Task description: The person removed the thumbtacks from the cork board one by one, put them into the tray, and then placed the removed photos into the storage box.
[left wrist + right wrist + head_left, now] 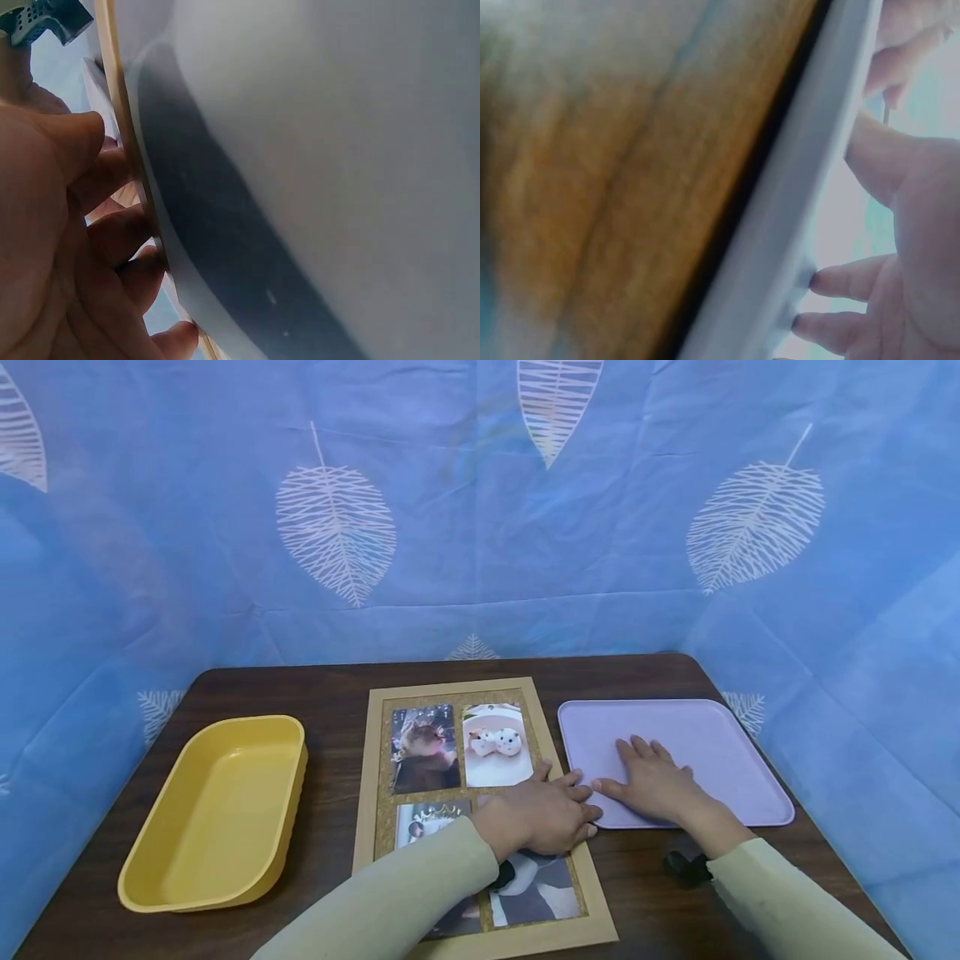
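Note:
In the head view a wood-framed cork board (373,768) lies on the table with several photo cards fixed to it, among them a card with two round white spotted shapes (497,745). My left hand (543,817) rests over the board's right side, fingers reaching across the frame towards the tray. Its forearm hides part of the lower cards. To the right lies a flat lilac tray (701,739). On its near left part my right hand (654,783) rests palm down, fingers spread. In the left wrist view fingertips (139,225) touch the frame.
A yellow plastic basin (217,818) stands on the left of the dark wooden table (330,760). Blue cloth with white leaf prints (480,552) hangs behind and at both sides. Black wrist devices (686,867) sit under the wrists.

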The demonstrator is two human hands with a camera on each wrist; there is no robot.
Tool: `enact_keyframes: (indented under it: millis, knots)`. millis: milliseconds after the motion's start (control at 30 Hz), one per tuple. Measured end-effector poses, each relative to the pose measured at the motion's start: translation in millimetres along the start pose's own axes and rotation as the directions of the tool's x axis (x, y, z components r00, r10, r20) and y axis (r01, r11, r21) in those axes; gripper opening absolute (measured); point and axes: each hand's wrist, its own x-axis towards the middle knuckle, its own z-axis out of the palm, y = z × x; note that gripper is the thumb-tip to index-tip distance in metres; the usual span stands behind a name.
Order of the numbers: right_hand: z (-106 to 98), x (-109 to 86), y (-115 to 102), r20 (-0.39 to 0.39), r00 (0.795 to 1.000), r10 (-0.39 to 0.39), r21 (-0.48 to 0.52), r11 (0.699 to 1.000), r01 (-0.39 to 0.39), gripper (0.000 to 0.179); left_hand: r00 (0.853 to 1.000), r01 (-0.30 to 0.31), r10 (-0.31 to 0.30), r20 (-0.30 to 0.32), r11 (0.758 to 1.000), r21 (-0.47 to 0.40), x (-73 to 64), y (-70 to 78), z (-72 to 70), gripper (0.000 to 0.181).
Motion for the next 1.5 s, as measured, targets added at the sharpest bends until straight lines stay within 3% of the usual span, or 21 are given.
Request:
enact_keyframes:
  millis: [167, 400, 633, 800, 933, 1033, 1200, 1333, 1500]
  knots:
    - [-2, 2.6, -1, 0.005, 1.0, -0.018, -0.007, 1.0, 0.018, 0.096, 1.0, -0.015, 0.014, -0.027, 0.999, -0.032, -2.4, -4.7, 0.6, 0.048]
    - [-9, 5.5, -6, 0.004, 0.999, -0.054, -0.032, 0.998, 0.054, 0.085, 0.989, -0.041, 0.023, -0.146, 0.992, -0.12, -16.4, -29.4, -5.7, 0.045]
    - [-21, 13.0, -18, -0.024, 0.993, -0.112, -0.021, 0.994, 0.111, 0.07, 0.952, 0.026, -0.065, -0.3, 0.991, -0.133, -56.3, -74.4, -5.7, 0.038]
    - [-31, 21.7, -32, -0.126, 0.977, -0.173, 0.003, 0.985, 0.175, 0.06, 0.917, 0.095, -0.174, -0.358, 0.969, -0.227, -94.1, -112.7, 4.4, 0.035]
    - [-36, 32.3, -48, -0.183, 0.959, -0.216, 0.013, 0.975, 0.222, 0.054, 0.898, 0.135, -0.219, -0.382, 0.963, -0.234, -121.4, -143.6, 16.7, 0.035]
    - [-38, 41.1, -64, -0.194, 0.944, -0.267, 0.004, 0.962, 0.273, 0.052, 0.902, 0.178, -0.245, -0.355, 0.961, -0.212, -137.9, -162.9, 22.9, 0.039]
    - [-38, 54.5, -94, -0.19, 0.909, -0.37, -0.043, 0.929, 0.368, 0.05, 0.917, 0.275, -0.312, -0.247, 0.945, -0.175, -154.9, -183.7, 25.4, 0.062]
    - [-38, 62.8, -112, -0.189, 0.878, -0.44, -0.059, 0.898, 0.437, 0.048, 0.931, 0.318, -0.338, -0.138, 0.936, -0.15, -161.0, -191.8, 27.7, 0.079]
    - [-39, 73.0, -127, -0.168, 0.855, -0.49, -0.064, 0.871, 0.487, 0.045, 0.948, 0.312, -0.316, -0.028, 0.945, -0.101, -165.6, -194.2, 35.0, 0.088]
